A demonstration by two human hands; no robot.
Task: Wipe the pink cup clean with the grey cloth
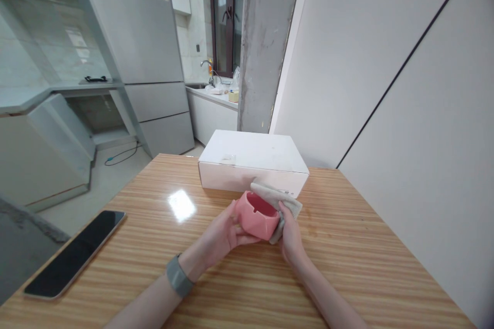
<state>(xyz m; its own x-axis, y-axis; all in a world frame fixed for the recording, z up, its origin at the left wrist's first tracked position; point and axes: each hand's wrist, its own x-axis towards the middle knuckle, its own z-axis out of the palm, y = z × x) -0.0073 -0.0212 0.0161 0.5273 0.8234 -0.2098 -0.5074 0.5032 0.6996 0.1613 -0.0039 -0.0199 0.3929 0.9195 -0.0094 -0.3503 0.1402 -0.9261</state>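
Pink ashtray (258,214), head view: smooth matte body, rounded-square shape with thick walls, a notch cut into the near rim, hollow centre a darker pink. It sits at centre frame, tilted with its opening toward the camera, lifted just above the wooden table (347,267). Table surface glossy, pale striped grain, with a bright light reflection left of centre.

Left hand (224,231): fingers curled and closed on the ashtray's left wall and underside, thumb at the rim. Grey band on the wrist.

Right hand (290,234): fingers pinched together on a grey-beige cloth (278,198), soft woven texture, folded over the ashtray's right rim and trailing down its right side. Cloth lies between these fingers and the ashtray wall.

White rectangular cardboard box (252,159), flat lid, just behind the ashtray. Black smartphone (75,252), glossy screen up, lower left of frame, well apart from both hands.
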